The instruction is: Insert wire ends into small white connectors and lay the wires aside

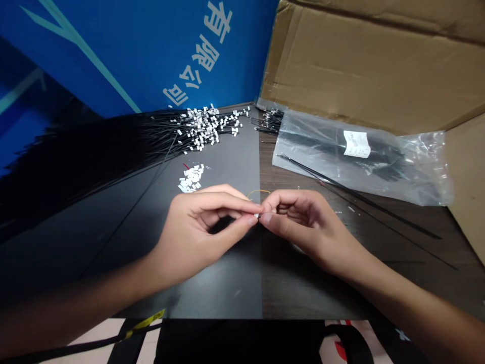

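My left hand [200, 227] and my right hand [303, 227] meet at the middle of the table, their fingertips pinching a tiny white plastic wire connector [256, 216] between them. A thin yellow wire [258, 191] arcs up behind the fingers, and its ends are hidden by them. Just beyond my left hand lies a small heap of loose white connectors [192, 178]. A large fan of thin black wires [94, 156] spreads left, with white connectors crimped on its ends [204, 126].
A clear plastic bag of black wires [359, 156] with a white label lies at the back right. Several long black wires [364, 205] lie across the dark wood surface [303, 288]. Cardboard [379, 60] and a blue printed board [132, 50] stand behind.
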`<state>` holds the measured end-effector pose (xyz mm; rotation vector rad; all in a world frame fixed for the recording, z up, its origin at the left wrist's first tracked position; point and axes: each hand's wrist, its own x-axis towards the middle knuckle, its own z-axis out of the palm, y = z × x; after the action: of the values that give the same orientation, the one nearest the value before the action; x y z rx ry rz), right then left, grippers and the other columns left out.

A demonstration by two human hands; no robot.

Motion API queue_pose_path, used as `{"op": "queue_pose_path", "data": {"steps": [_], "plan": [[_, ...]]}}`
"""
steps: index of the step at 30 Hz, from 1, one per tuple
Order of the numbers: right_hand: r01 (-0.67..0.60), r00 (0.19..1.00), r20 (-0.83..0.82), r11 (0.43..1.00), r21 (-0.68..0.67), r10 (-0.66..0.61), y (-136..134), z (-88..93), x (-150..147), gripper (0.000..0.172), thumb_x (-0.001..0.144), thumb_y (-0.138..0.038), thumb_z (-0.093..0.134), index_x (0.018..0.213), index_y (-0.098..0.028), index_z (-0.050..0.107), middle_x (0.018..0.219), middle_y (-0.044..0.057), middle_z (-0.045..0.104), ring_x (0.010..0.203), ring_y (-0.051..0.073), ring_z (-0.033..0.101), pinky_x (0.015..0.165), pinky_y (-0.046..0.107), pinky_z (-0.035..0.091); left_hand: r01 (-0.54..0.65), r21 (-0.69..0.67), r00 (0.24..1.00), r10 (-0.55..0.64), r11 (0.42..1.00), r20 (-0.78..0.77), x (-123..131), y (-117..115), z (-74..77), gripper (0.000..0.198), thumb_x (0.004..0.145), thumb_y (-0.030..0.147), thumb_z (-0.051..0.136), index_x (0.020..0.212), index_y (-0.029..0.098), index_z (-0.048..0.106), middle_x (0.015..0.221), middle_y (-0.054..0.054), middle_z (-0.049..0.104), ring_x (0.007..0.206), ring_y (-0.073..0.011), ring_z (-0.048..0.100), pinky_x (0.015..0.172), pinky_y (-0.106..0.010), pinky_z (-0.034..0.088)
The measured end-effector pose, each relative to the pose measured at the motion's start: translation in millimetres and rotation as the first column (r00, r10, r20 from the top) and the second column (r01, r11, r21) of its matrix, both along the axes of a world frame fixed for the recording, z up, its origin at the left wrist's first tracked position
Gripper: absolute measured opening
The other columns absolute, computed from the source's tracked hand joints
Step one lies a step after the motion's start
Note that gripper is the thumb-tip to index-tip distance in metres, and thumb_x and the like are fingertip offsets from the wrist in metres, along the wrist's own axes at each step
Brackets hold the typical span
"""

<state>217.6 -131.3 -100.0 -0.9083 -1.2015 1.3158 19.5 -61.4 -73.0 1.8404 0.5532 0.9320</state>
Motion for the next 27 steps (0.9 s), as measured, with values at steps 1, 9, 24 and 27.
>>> {"op": "queue_pose_path", "data": {"steps": [1,9,24,27], "plan": [[-0.01,1.0,-0.005,1.0,0.0,0.01,0.1,-0.9,0.2,0.025,0.09,-0.029,0.092,0.082,-0.017,0.072,0.071,-0.004,0.061,0.065,0.01,0.048,0.064,0.025,0.038,0.027,-0.085,1.0,-0.026,0.996,0.013,0.1,0.8,0.2,0.022,0.086,0.0,0.082,0.092,0.02,0.091,0.09,-0.005,0.082,0.077,-0.0101,0.077,0.072,-0.013,0.063],[-0.114,0.989,-0.095,0.993,0.026,0.116,3.4,0.7,0.7,0.024,0.092,-0.031,0.091,0.083,-0.018,0.073,0.081,0.001,0.072,0.079,0.014,0.064,0.082,0.028,0.052,0.163,-0.5,0.987,-0.142,0.851,0.079,-3.1,8.8,-0.7,0.02,0.086,0.006,0.089,0.092,0.025,0.093,0.084,-0.004,0.085,0.075,-0.008,0.078,0.078,-0.01,0.063],[-0.015,1.0,0.001,1.0,0.024,0.015,-0.9,4.3,0.6,0.029,0.092,-0.031,0.09,0.078,-0.016,0.068,0.07,-0.004,0.057,0.062,0.009,0.039,0.061,0.024,0.037,0.125,-0.306,0.992,-0.109,0.944,0.07,0.9,7.7,1.5,0.03,0.083,-0.002,0.083,0.093,0.024,0.093,0.086,-0.004,0.084,0.074,-0.0097,0.078,0.073,-0.013,0.064],[-0.022,1.0,-0.014,1.0,0.019,0.022,-0.4,3.3,0.3,0.03,0.092,-0.03,0.09,0.078,-0.016,0.067,0.07,-0.004,0.056,0.063,0.009,0.041,0.061,0.024,0.037,0.131,-0.295,0.991,-0.115,0.947,0.07,1.0,7.7,1.3,0.031,0.083,-0.002,0.083,0.093,0.025,0.093,0.086,-0.004,0.083,0.074,-0.009,0.078,0.074,-0.012,0.064]]}}
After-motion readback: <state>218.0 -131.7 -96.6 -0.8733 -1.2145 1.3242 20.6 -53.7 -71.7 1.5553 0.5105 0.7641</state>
